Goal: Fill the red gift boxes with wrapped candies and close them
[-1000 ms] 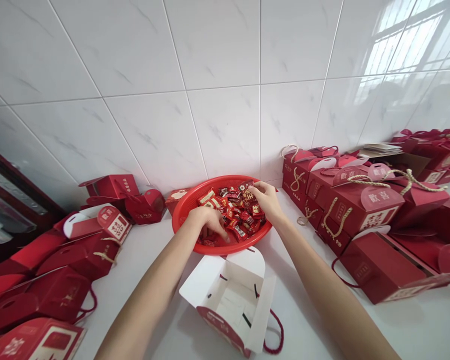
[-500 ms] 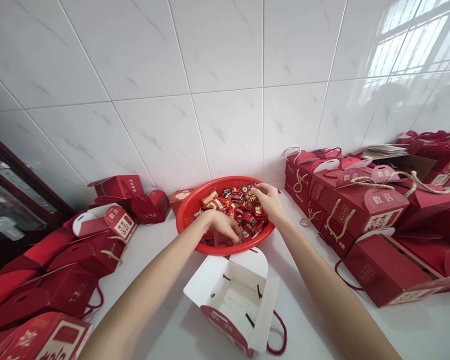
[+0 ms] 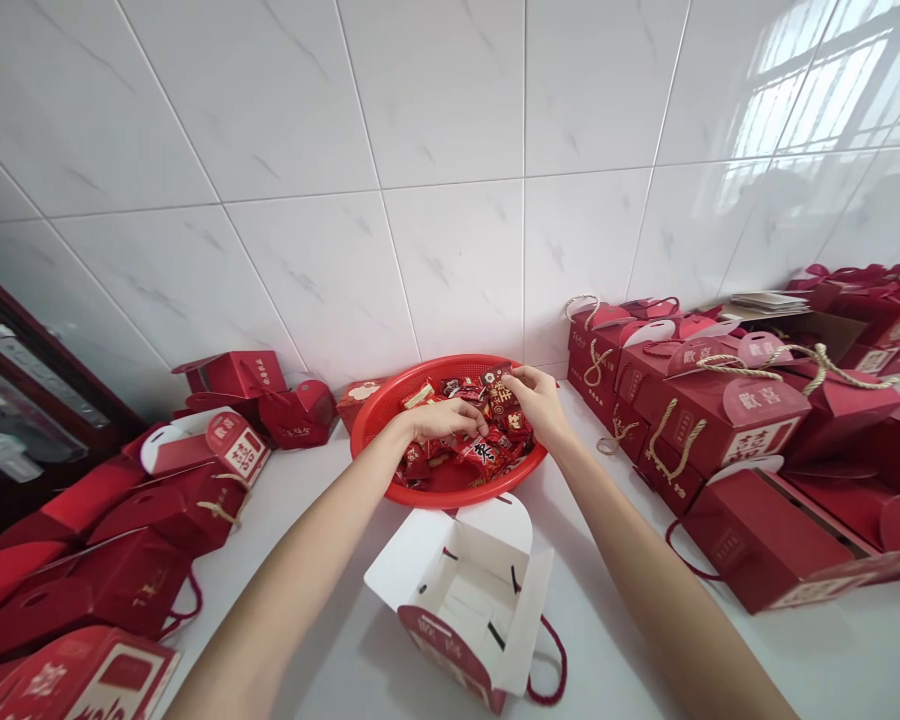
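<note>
Wrapped candies and snack packets, among them a red packet with a large black character [image 3: 484,452], lie in a red plastic basket [image 3: 375,425]. Over the basket's middle, my left hand [image 3: 446,418] has its fingers drawn together among the wrappers; whether it pinches one I cannot make out. At the right rim, my right hand [image 3: 536,400] grips a dark red snack packet with gold lettering [image 3: 501,398] between thumb and fingers. Just in front of the basket stands an open gift box [image 3: 469,600], white inside, with a dark red cord handle and no contents visible.
Red gift boxes [image 3: 150,500] line the left side. More boxes with rope handles [image 3: 720,410] are stacked on the right, beside an open one [image 3: 780,540]. A white tiled wall [image 3: 457,270] rises right behind the basket.
My left hand has risen from the near part of the basket toward its middle, and the candies there have shifted. My right hand keeps its grip on the packet.
</note>
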`<state>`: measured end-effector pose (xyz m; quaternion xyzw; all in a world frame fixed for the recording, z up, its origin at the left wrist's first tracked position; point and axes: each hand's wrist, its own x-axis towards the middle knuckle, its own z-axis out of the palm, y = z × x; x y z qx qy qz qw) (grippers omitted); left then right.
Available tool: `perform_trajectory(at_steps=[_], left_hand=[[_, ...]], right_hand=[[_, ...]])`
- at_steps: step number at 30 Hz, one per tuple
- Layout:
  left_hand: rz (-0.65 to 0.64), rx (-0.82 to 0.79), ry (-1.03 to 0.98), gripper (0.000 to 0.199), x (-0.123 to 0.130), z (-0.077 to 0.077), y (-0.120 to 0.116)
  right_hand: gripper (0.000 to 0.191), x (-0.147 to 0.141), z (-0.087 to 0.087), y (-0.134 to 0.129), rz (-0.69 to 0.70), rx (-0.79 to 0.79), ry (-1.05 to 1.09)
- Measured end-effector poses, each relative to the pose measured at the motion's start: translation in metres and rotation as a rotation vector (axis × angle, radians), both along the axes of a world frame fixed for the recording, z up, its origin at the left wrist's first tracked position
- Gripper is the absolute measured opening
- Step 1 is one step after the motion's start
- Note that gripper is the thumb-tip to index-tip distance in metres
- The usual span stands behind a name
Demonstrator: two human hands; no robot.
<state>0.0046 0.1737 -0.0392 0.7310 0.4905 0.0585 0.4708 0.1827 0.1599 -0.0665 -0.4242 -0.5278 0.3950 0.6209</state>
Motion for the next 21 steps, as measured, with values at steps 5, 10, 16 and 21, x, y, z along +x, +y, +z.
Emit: perform_trajectory(at_steps=[5,10,16,21], left_hand=[[0.12,0.127,-0.089,0.031,-0.001,-0.005,0.006],[0.218,0.223,-0.16,0.044,-0.003,-0.01,0.016],[0.093,0.332,-0.171,0.042,-0.003,-0.016,0.021],[-0.31,0.307,-0.012,0.033,0.014,-0.016,0.001]], right_hand=[[0.023,0.0,-0.001,0.002,0.023,-0.009,0.024],[0.024,0.001,-0.001,0.002,0.019,-0.015,0.029],[0.023,0.001,0.0,0.001,0.005,-0.01,0.029],[0.021,0.001,0.0,0.001,-0.015,-0.006,0.019]])
